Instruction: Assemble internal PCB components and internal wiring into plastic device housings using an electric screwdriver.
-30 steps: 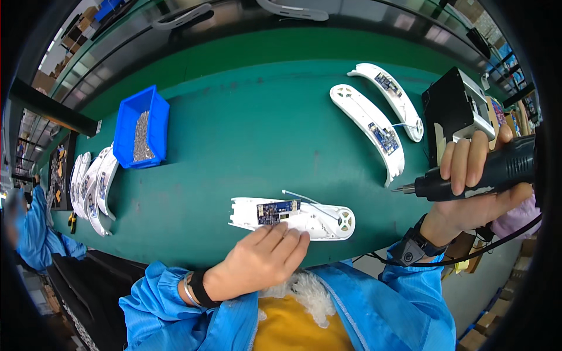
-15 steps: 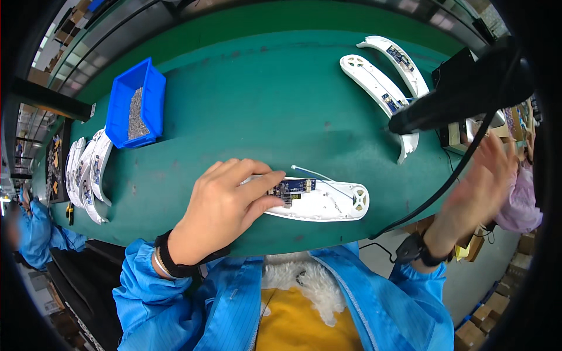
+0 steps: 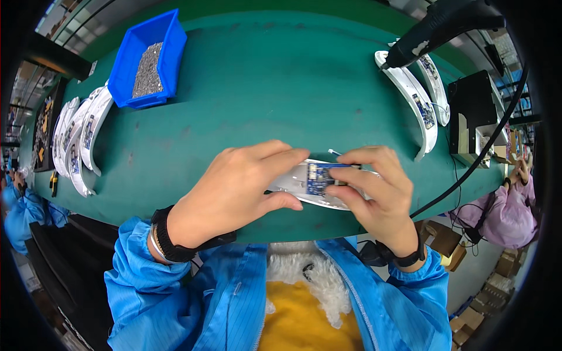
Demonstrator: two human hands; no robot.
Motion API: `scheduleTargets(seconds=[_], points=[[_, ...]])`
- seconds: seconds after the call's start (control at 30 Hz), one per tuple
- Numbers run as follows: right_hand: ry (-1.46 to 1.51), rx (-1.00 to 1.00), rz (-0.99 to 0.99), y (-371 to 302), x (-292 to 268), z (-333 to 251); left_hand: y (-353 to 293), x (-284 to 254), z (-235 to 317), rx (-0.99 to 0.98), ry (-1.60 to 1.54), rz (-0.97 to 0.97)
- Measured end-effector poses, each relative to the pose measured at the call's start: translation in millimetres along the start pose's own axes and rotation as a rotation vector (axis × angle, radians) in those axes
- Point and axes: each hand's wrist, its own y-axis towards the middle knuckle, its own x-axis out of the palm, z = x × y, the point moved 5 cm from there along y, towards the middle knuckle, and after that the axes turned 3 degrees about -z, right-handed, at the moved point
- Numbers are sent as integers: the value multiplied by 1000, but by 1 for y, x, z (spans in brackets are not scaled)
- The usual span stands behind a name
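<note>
A white curved plastic shell (image 3: 287,182) lies on the green table in front of me, with a blue circuit board (image 3: 316,179) in it. My left hand (image 3: 234,190) grips the shell's left part, fingers on the far edge and thumb toward the near edge. Thumb and fingers of my right hand (image 3: 380,190) pinch the board's right side and cover the shell's right end. A short cable end (image 3: 334,152) sticks out past the far edge. Beyond, at the upper right, a black power screwdriver (image 3: 424,35) hangs over another white shell (image 3: 410,90).
At the far left, a blue bin (image 3: 175,64) holds many small metal pieces. Several white shells (image 3: 91,134) with boards stand left of it. A black box (image 3: 468,111) and a hanging black cable (image 3: 468,181) are at the right. Other people sit at both sides.
My right hand has come from the right side onto the circuit board. The black screwdriver has swung away toward the far side. The board's white connectors now face left instead of right.
</note>
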Motion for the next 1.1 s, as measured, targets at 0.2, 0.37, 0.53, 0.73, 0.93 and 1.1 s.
scheduleTargets(seconds=[0.2, 0.37, 0.53, 0.73, 0.93, 1.1], points=[[-27, 56, -50, -5, 14, -1, -1, 1, -2, 7, -8, 11], [-48, 69, -29, -11, 15, 1, -1, 3, 0, 11, 8, 28], [-14, 40, 24, -11, 12, 0, 10, 3, 23, 161, 75, 53], [45, 73, 88, -19, 1, 1, 15, 4, 32, 194, 226, 16], [230, 82, 223, -60, -67, -10, 12, 3, 26, 128, 280, 3], [141, -79, 398, -73, -90, -12, 21, 9, 32, 165, 288, -46]])
